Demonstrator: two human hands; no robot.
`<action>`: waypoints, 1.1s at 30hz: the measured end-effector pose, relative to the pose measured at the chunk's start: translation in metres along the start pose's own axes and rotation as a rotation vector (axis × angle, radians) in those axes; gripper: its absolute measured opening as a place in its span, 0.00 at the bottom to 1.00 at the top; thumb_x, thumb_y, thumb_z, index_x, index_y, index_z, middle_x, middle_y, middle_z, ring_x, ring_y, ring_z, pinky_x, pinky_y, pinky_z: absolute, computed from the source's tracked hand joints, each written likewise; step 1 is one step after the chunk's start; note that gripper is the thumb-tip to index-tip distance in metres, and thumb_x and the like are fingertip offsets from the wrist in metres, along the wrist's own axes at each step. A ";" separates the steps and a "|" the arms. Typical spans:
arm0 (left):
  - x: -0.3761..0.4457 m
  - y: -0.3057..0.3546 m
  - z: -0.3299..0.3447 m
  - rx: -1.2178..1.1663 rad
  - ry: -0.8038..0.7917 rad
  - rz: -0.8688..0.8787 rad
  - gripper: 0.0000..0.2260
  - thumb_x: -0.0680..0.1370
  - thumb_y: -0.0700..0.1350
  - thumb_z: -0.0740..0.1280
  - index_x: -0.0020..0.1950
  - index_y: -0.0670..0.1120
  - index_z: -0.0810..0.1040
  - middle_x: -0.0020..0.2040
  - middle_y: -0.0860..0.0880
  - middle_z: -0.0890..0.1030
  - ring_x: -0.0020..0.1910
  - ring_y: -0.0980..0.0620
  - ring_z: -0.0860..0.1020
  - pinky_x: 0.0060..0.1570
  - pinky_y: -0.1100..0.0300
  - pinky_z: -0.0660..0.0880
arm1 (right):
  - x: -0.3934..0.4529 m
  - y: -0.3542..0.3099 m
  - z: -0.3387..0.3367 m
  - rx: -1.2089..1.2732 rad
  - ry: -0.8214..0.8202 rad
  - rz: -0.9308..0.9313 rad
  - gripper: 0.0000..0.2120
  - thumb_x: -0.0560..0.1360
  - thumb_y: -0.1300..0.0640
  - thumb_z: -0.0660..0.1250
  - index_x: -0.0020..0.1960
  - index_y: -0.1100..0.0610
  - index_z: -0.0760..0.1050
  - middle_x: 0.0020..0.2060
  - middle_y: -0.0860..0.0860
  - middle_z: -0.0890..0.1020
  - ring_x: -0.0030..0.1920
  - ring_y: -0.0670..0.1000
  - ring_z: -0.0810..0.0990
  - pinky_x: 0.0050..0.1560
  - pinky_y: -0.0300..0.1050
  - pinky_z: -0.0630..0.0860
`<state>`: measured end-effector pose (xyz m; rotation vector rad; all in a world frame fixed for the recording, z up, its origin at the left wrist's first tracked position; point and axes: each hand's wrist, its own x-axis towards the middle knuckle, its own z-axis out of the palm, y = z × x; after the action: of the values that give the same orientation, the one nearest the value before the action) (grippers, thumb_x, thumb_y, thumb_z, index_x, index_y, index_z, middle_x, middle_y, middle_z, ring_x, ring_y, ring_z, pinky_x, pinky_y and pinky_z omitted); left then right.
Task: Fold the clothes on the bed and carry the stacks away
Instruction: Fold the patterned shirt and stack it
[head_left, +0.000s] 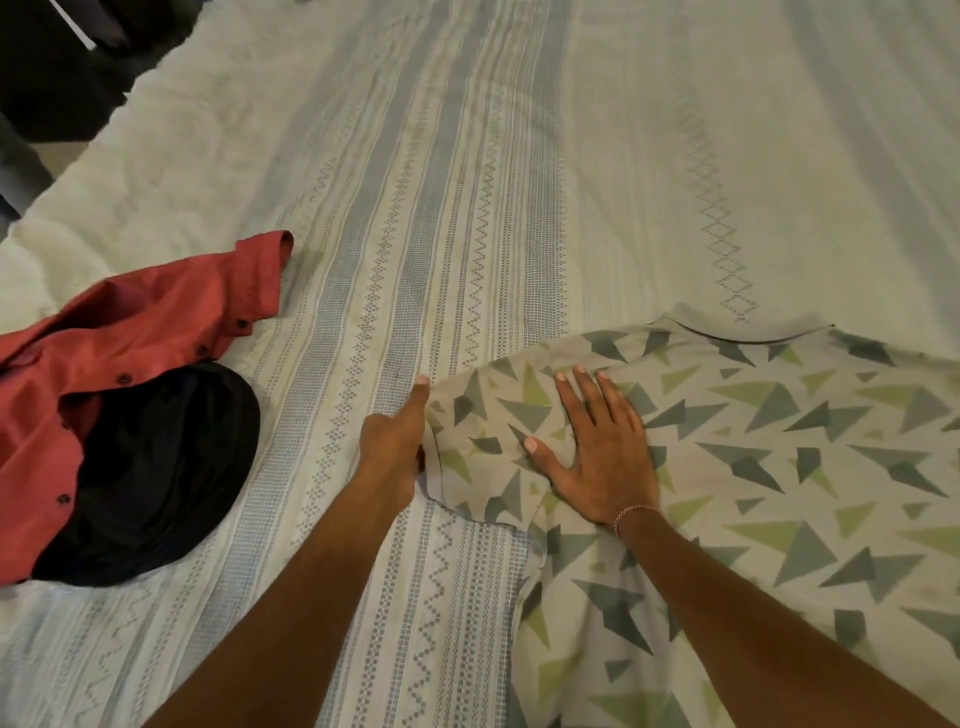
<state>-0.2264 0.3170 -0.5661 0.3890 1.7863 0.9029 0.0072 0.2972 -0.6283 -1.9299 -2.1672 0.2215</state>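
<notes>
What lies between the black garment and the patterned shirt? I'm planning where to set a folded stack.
Only bare striped bedspread, crossed by the left hand and forearm gripping the patterned shirt; black garment. Head view.

Left grip (397, 439) pinching, right grip (602, 449) flat.

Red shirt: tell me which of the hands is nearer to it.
Left. The left hand grips the sleeve edge of the patterned shirt, with bare bedspread between it and the red shirt. The right hand lies flat farther right on the patterned shirt.

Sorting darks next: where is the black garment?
In the head view, the black garment lies at the left of the bed, partly on the red shirt.
</notes>
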 end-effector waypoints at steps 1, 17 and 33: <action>0.000 0.001 -0.003 -0.023 -0.066 -0.068 0.22 0.76 0.59 0.72 0.54 0.39 0.81 0.42 0.44 0.86 0.41 0.45 0.85 0.47 0.50 0.83 | 0.000 0.000 0.000 -0.002 -0.001 0.000 0.43 0.76 0.24 0.46 0.83 0.48 0.51 0.81 0.49 0.55 0.81 0.53 0.50 0.79 0.54 0.53; -0.004 -0.048 0.010 -0.013 0.065 0.438 0.10 0.81 0.55 0.68 0.56 0.50 0.79 0.50 0.53 0.84 0.47 0.59 0.83 0.46 0.56 0.83 | 0.002 -0.007 -0.007 -0.120 -0.017 -0.004 0.41 0.78 0.27 0.41 0.83 0.50 0.51 0.81 0.52 0.58 0.81 0.57 0.52 0.79 0.61 0.45; -0.004 -0.015 -0.005 -0.219 0.047 0.212 0.16 0.74 0.48 0.78 0.55 0.39 0.81 0.48 0.41 0.85 0.44 0.45 0.85 0.37 0.51 0.83 | -0.119 -0.113 -0.009 0.132 -0.277 -0.147 0.33 0.85 0.42 0.39 0.82 0.61 0.43 0.81 0.61 0.42 0.81 0.59 0.37 0.79 0.62 0.42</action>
<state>-0.2268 0.3026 -0.5734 0.4231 1.6885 1.2532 -0.0861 0.1655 -0.5978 -1.7464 -2.3841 0.6216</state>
